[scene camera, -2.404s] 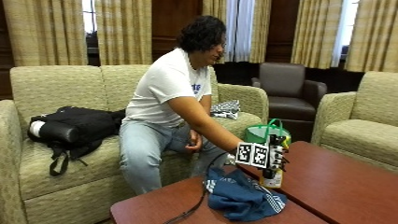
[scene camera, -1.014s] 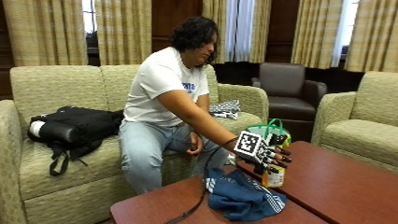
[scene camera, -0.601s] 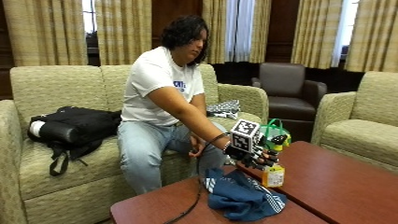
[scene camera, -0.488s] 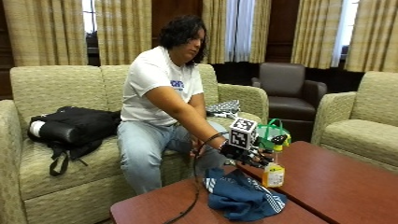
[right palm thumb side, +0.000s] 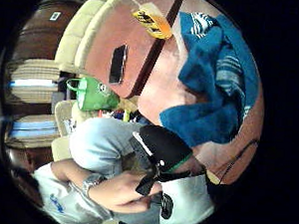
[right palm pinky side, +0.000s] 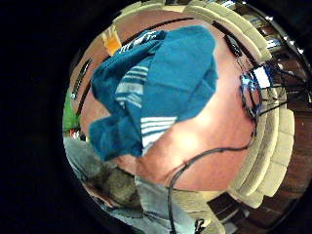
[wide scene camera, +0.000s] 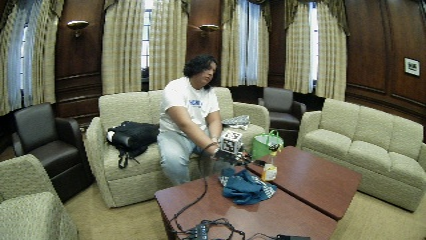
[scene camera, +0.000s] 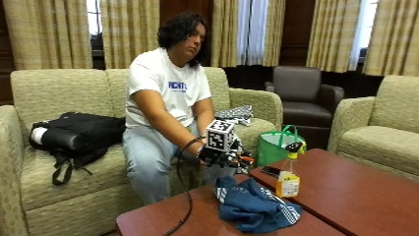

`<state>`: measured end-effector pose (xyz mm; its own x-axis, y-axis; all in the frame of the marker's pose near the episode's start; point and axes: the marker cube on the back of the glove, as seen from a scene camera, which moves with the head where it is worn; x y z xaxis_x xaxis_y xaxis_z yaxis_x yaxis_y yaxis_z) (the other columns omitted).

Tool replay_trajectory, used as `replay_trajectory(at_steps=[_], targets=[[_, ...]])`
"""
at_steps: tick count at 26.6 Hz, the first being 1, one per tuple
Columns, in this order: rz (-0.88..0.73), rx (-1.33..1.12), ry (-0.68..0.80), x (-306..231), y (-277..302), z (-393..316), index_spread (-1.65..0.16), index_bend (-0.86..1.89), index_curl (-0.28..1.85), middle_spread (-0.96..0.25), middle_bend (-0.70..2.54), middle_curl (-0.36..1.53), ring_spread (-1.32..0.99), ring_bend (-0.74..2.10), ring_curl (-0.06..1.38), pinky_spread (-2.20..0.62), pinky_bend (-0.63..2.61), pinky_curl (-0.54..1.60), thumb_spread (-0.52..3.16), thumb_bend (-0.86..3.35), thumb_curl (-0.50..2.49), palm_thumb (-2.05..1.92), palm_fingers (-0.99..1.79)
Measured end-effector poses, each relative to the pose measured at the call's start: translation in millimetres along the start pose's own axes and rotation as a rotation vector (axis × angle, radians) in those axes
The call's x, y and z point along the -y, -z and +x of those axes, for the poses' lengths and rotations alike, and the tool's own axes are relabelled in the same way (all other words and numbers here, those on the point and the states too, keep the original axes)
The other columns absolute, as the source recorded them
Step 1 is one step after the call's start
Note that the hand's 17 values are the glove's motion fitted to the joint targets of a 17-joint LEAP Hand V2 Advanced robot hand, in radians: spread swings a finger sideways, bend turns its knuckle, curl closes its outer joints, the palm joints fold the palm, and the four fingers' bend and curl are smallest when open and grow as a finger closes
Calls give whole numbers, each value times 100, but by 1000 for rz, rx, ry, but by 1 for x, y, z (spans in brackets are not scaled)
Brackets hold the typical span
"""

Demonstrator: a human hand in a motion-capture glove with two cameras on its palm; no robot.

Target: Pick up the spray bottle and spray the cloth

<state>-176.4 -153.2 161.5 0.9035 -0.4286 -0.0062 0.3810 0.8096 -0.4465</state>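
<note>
The spray bottle (scene camera: 288,177) stands upright on the red-brown table (scene camera: 353,196); it holds orange liquid and has a black and yellow trigger head. A crumpled blue cloth (scene camera: 255,206) with white stripes lies just beside it, nearer the person. My gloved right hand (scene camera: 223,156) hovers above the table's edge by the cloth, apart from the bottle, its fingers relaxed and holding nothing. From the palm, the little finger side view shows the cloth (right palm pinky side: 156,92) below and the bottle (right palm pinky side: 112,41) beyond it. The thumb side view shows the cloth (right palm thumb side: 215,90) and the bottle (right palm thumb side: 153,22).
A dark phone (scene camera: 272,171) lies on the table behind the bottle. A green bag (scene camera: 275,145) stands on the floor between sofa and table. A cable (scene camera: 187,206) runs from my hand across the table. A black backpack (scene camera: 78,135) lies on the sofa.
A second ago my hand was at the bottle's head. It has let go and drawn back toward the person, and the bottle stands alone on the table.
</note>
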Motion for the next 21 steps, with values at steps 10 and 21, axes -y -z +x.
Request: replay_trajectory(at_steps=[10,21], targets=[[50,-52,-117,-76,18,34,-50,13,25,-16,27,38,-18,40,32,15,22,31,99,-3,37,42,13],[103,-17,-83,-99,32,54,-50,11,21,-13,32,38,-14,44,33,20,20,32,100,-3,35,41,18]])
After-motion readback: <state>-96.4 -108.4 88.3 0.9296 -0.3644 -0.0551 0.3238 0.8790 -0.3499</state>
